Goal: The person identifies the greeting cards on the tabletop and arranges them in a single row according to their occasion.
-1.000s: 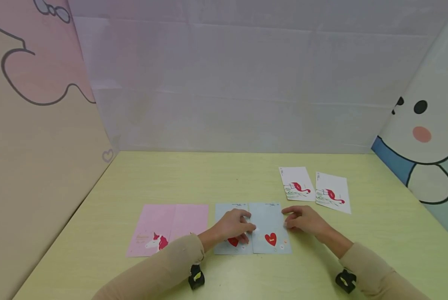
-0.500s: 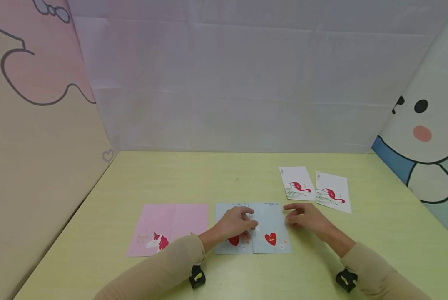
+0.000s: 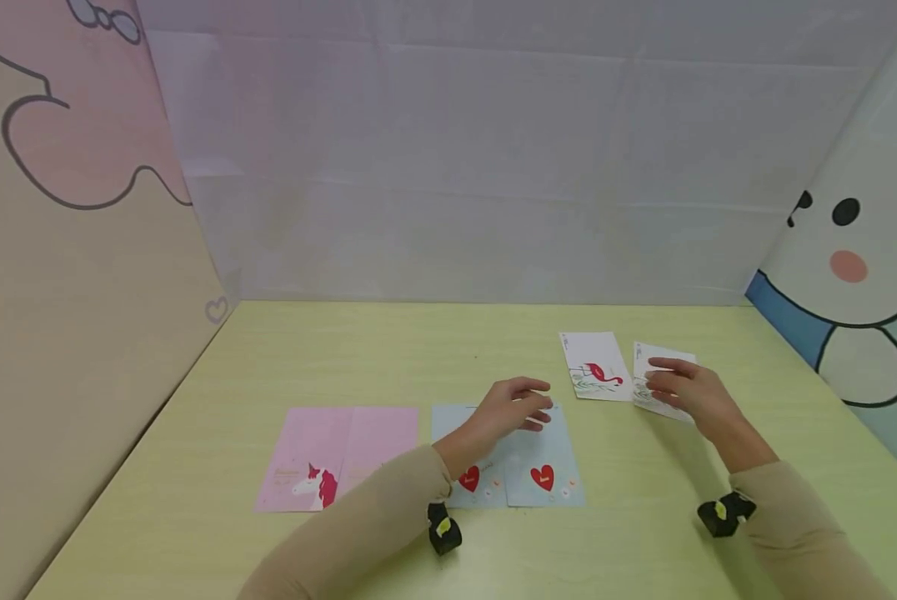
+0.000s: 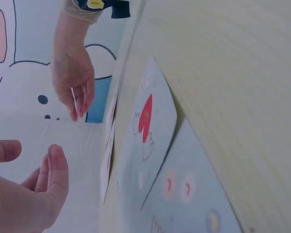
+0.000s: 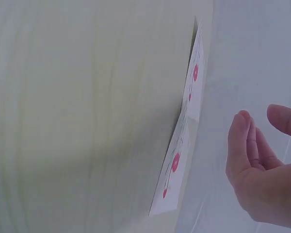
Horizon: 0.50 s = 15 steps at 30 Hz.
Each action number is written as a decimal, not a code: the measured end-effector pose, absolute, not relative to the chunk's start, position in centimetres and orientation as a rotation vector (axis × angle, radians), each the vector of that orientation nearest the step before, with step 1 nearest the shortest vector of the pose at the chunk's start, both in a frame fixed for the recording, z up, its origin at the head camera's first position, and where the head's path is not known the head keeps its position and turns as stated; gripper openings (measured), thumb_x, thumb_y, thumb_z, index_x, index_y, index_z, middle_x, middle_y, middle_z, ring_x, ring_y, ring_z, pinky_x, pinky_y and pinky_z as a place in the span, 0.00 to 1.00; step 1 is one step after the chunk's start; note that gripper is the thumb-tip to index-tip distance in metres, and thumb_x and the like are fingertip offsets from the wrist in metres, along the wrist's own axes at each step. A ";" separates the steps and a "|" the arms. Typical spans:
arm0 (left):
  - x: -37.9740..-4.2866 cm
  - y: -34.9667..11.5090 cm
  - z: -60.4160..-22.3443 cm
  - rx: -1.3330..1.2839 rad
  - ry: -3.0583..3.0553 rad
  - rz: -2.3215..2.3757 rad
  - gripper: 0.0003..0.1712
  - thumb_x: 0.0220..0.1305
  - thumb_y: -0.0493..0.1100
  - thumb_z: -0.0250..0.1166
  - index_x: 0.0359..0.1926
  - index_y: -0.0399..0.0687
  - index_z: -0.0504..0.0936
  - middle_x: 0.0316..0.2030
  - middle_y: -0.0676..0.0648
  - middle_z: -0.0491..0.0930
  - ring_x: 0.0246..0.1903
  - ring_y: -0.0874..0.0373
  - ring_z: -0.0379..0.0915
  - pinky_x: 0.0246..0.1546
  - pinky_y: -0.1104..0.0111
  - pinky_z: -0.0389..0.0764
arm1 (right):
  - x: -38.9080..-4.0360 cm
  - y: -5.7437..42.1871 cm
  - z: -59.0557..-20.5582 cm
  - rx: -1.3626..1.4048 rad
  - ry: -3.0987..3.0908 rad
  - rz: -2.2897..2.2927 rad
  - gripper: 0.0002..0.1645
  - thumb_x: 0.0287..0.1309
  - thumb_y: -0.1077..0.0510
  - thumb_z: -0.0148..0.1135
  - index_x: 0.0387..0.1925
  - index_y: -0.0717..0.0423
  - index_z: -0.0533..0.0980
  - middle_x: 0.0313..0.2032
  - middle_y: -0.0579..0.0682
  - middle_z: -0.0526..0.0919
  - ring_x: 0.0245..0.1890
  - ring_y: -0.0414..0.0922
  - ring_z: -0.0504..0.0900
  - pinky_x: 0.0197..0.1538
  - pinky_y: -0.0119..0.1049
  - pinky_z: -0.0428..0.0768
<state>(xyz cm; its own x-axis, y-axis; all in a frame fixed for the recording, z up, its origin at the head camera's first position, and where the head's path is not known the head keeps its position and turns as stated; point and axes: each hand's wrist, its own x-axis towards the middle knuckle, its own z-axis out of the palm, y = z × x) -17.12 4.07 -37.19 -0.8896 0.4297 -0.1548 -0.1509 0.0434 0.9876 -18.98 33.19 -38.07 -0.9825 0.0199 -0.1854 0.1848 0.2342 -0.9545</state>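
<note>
My left hand (image 3: 507,414) hovers over the upper part of two light-blue cards side by side, each with a red heart; the right blue card (image 3: 544,479) and left blue card (image 3: 469,496) lie on the table. Its fingers are relaxed and hold nothing. My right hand (image 3: 692,396) is raised above the right flamingo card (image 3: 645,400), covering much of it in the head view. In the right wrist view the thumb and fingers stand apart with nothing between them. The left flamingo card (image 3: 597,367) lies just beside it, white with a red bird.
Two pink cards, the left one with a unicorn (image 3: 315,486), lie side by side on the left of the pale wooden table (image 3: 388,354); my left forearm partly covers the right pink card (image 3: 384,433). Printed screens stand at the back and sides.
My right hand has left the blue card's right edge and moved up and right over the right flamingo card. The left hand has lifted and shifted right and away. The cards stay put.
</note>
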 end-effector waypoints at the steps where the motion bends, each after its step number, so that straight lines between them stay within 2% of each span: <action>1: -17.3 4.5 -37.1 0.269 1.902 1.908 0.19 0.61 0.40 0.56 0.52 0.36 0.71 0.38 0.46 0.77 0.34 0.57 0.76 0.35 0.68 0.77 | -19.4 34.1 -38.7 0.220 2.341 -1.889 0.46 0.49 0.48 0.63 0.61 0.69 0.54 0.37 0.43 0.75 0.34 0.31 0.76 0.40 0.26 0.75; 3: -17.7 5.2 -37.1 0.247 1.879 1.928 0.21 0.60 0.41 0.57 0.53 0.35 0.70 0.40 0.46 0.76 0.37 0.57 0.75 0.37 0.68 0.76 | -20.0 35.4 -39.6 0.280 2.282 -1.948 0.48 0.46 0.47 0.65 0.62 0.66 0.54 0.37 0.40 0.74 0.34 0.30 0.76 0.39 0.25 0.75; 9: -18.9 6.9 -37.6 0.145 1.814 1.989 0.26 0.61 0.44 0.57 0.57 0.34 0.65 0.47 0.46 0.72 0.46 0.53 0.70 0.46 0.63 0.72 | -20.0 34.9 -38.2 0.457 2.217 -1.944 0.43 0.54 0.50 0.59 0.64 0.64 0.51 0.44 0.45 0.71 0.36 0.32 0.75 0.43 0.28 0.74; 11: -19.3 7.4 -37.9 0.109 1.803 2.009 0.27 0.61 0.44 0.56 0.58 0.34 0.64 0.49 0.45 0.71 0.49 0.51 0.68 0.48 0.62 0.70 | -19.8 34.1 -37.3 0.467 2.187 -1.961 0.42 0.55 0.51 0.57 0.64 0.65 0.50 0.42 0.45 0.72 0.35 0.32 0.75 0.43 0.29 0.74; 15: -20.2 8.4 -38.5 0.015 1.781 2.059 0.27 0.61 0.42 0.57 0.58 0.33 0.64 0.50 0.43 0.70 0.50 0.49 0.66 0.48 0.62 0.70 | -20.1 32.9 -36.4 0.389 2.113 -2.007 0.39 0.59 0.58 0.52 0.63 0.71 0.46 0.32 0.38 0.75 0.33 0.31 0.76 0.44 0.28 0.74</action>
<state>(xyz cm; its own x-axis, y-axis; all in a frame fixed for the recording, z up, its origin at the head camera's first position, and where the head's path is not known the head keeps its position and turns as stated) -20.16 8.44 -38.46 -0.9134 0.3147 -0.2580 -0.3006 -0.0946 0.9490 -20.08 32.91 -36.39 -0.9451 0.0513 -0.3228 0.3250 0.0430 -0.9447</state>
